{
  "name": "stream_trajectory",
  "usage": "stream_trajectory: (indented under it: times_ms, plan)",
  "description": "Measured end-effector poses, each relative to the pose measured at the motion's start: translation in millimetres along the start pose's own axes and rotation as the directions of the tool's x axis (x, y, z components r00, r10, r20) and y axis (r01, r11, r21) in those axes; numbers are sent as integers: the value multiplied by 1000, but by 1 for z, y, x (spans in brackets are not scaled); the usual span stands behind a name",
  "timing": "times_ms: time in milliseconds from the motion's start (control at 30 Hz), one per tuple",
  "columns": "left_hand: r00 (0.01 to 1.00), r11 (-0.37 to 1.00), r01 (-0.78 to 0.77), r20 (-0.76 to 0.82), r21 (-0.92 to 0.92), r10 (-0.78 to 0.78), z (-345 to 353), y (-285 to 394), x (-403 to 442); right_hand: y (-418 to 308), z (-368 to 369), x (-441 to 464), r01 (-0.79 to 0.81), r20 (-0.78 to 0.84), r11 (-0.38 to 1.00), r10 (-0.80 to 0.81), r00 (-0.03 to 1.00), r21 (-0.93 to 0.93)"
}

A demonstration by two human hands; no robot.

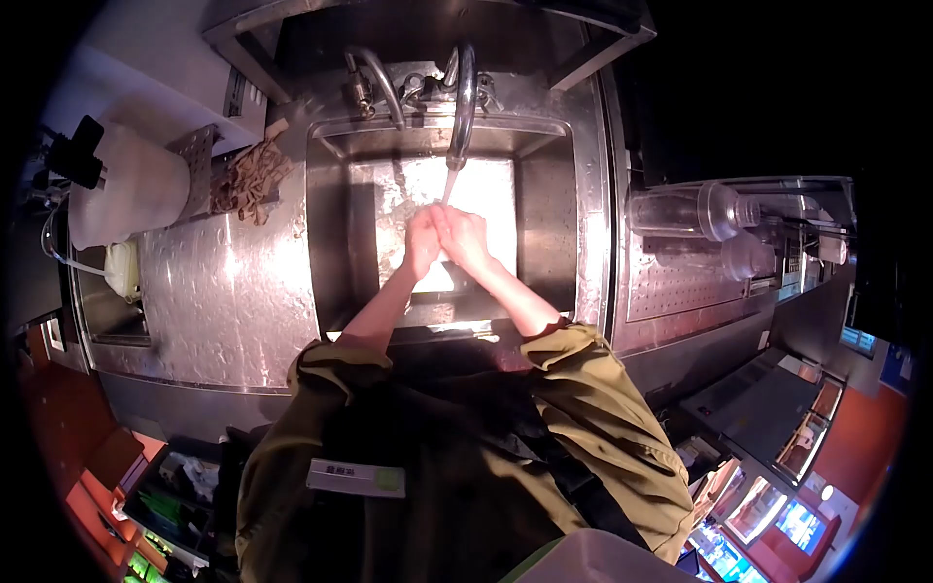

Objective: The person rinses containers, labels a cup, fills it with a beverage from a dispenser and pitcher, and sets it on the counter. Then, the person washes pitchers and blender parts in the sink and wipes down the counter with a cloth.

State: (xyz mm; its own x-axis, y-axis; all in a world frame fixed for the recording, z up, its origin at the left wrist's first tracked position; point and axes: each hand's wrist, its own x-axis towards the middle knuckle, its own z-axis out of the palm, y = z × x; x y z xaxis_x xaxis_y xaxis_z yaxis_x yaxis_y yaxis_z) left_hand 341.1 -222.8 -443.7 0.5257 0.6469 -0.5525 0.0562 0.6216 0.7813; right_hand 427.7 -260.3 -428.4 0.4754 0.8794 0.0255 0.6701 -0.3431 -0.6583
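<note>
Pressed together over the steel sink (335, 233), my left hand (422, 241) and my right hand (465, 236) have their fingers closed and touching. A thin stream of water (450, 185) runs onto them from the curved faucet (466, 102) just above. Bright glare washes out the fingers, and whatever lies between them, if anything, is hidden. Under my hands the sink bottom shines brightly. Both sleeves are pushed up to the elbows.
A second faucet (381, 83) stands to the left at the sink's back. Crumpled brown paper or cloth (255, 180) lies on the left counter (228, 291), near a large white container (131, 185). Clear pitchers (680, 212) lie on the perforated right drainboard (671, 282). A metal shelf (428, 12) overhangs the back.
</note>
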Motion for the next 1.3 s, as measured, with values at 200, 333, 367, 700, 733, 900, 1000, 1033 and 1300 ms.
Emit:
stream_trajectory:
  times_ms: [200,333,367,700,733,900,1000,1033,1300]
  plan:
    - [913,879,-408,141,249,383,-7,0,18,-10,-2,1,-6,-98,996,-3,995,-87]
    - [909,865,-392,-15,312,418,4,1,6,2,-13,12,60,56,990,-53,997,-126]
    - [963,931,-255,-24,260,270,8,6,-2,15,-7,20,-97,72,988,106,992,-119]
    - [976,975,-19,208,-222,67,-14,16,3,4,-12,24,-383,182,871,342,922,307]
    - [970,956,26,239,-293,47,-14,24,-1,12,-12,26,-480,253,705,410,876,522]
    - [941,988,118,327,-99,-80,-27,34,-12,40,-22,23,-557,456,304,345,820,773]
    - [897,900,252,264,355,-355,-41,48,-11,50,-27,21,-571,513,360,249,821,738]
    - [928,948,228,246,224,-282,-43,44,-7,52,-27,20,-571,527,413,227,819,709]
    - [943,894,327,42,-306,-330,-23,28,1,10,-24,3,-237,294,892,125,948,384]
